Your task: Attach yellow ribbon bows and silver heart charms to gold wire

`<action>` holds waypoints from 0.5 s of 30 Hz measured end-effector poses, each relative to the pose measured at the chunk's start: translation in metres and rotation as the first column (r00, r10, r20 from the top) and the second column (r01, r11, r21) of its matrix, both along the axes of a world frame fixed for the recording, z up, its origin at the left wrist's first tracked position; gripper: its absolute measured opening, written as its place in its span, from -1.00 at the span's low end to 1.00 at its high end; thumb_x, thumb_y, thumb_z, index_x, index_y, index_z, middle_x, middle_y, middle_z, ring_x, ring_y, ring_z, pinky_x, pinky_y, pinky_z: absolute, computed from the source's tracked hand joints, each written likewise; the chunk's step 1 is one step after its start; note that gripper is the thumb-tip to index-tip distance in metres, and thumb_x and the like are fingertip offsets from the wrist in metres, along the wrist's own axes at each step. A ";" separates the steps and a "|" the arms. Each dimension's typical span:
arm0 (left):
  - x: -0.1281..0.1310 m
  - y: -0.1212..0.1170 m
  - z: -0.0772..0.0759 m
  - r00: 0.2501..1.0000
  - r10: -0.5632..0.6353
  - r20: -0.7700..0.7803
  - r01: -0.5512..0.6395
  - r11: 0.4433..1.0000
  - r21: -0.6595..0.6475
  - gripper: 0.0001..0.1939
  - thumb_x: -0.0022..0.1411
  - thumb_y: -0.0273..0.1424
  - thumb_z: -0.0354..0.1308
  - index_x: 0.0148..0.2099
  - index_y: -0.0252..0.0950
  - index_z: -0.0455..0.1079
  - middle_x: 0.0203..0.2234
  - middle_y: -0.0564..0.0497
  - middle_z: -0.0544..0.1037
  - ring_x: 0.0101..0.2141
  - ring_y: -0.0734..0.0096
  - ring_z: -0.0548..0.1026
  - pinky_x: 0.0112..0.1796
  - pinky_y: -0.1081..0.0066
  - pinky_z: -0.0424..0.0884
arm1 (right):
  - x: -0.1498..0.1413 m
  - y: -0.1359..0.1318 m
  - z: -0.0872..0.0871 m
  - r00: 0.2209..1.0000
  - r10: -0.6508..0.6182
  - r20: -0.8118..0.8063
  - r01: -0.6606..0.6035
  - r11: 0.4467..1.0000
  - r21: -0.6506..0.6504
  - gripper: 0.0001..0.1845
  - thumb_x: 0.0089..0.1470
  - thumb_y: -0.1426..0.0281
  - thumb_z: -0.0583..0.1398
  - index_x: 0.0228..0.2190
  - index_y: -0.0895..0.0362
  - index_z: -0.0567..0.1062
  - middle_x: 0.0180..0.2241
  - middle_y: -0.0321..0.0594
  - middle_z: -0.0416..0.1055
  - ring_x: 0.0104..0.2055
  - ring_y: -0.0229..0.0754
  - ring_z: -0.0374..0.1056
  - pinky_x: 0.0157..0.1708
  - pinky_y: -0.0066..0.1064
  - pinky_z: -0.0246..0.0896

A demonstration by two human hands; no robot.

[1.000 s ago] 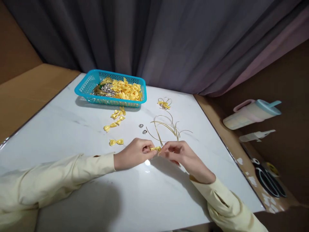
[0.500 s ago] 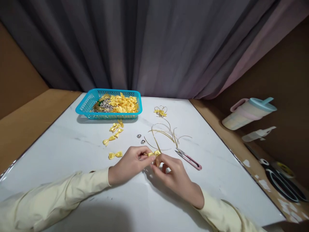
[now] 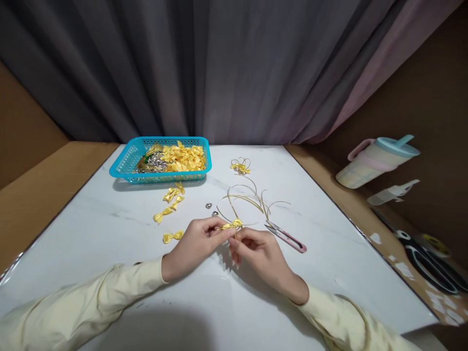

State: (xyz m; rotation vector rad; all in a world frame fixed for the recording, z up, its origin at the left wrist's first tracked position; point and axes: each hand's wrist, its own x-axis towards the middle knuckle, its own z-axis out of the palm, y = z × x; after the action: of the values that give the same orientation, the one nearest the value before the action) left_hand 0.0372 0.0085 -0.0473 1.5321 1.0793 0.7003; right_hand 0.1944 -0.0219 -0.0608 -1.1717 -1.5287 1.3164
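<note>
My left hand point(image 3: 195, 241) and my right hand point(image 3: 258, 253) meet at the middle of the white table point(image 3: 109, 234). Both pinch a small yellow ribbon bow point(image 3: 231, 226) held between their fingertips just above the tabletop. Thin gold wire strands point(image 3: 248, 200) lie just beyond the hands. Pink thread snips point(image 3: 287, 236) rest on the table right of my right hand. Two small silver beads point(image 3: 211, 209) sit just past my left hand.
A blue basket point(image 3: 124, 165) at the back left holds yellow bows and silver pieces. Loose yellow bows point(image 3: 170, 204) trail from it toward me. A finished bow with wire loops point(image 3: 240, 166) lies at the back. A pink jug point(image 3: 376, 163) and black scissors point(image 3: 426, 261) lie off the right edge.
My right hand has shifted back toward me, uncovering the pink thread snips. The view has tilted, so the basket sits lower in the frame. Both hands still hold the bow.
</note>
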 end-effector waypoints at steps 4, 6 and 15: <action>-0.003 -0.001 0.000 1.000 -0.029 0.006 0.028 0.998 0.062 -0.76 0.17 -0.28 0.05 -0.42 -0.35 0.37 -0.54 0.05 0.42 -0.46 0.43 0.33 -0.42 0.45 0.21 | 0.002 0.002 0.000 1.000 0.015 -0.023 -0.016 1.000 -0.024 -0.71 0.08 0.36 0.14 -0.63 0.18 0.34 -0.68 -0.31 0.33 -0.63 -0.33 0.25 -0.54 -0.49 0.18; -0.004 -0.002 0.001 0.998 -0.055 0.020 0.052 0.993 0.102 -0.75 0.19 -0.28 0.04 -0.42 -0.34 0.37 -0.55 0.06 0.41 -0.47 0.44 0.32 -0.42 0.45 0.21 | 0.003 0.001 0.001 1.000 0.023 -0.019 -0.023 1.000 -0.020 -0.71 0.08 0.36 0.13 -0.63 0.17 0.33 -0.68 -0.32 0.32 -0.63 -0.33 0.23 -0.54 -0.50 0.16; 0.005 0.000 -0.003 0.999 0.046 0.010 -0.046 0.998 0.044 -0.72 0.15 -0.23 0.09 -0.45 -0.34 0.38 -0.60 0.08 0.37 -0.52 0.48 0.26 -0.49 0.48 0.16 | 0.002 0.000 0.004 0.999 0.052 -0.005 -0.052 0.998 -0.030 -0.71 0.09 0.40 0.11 -0.64 0.17 0.30 -0.69 -0.35 0.28 -0.63 -0.35 0.21 -0.55 -0.51 0.13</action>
State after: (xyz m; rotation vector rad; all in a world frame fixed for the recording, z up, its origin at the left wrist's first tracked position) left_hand 0.0420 0.0089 -0.0506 1.5443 1.1018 0.7670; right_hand 0.1963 -0.0223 -0.0573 -1.1542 -1.5507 1.3796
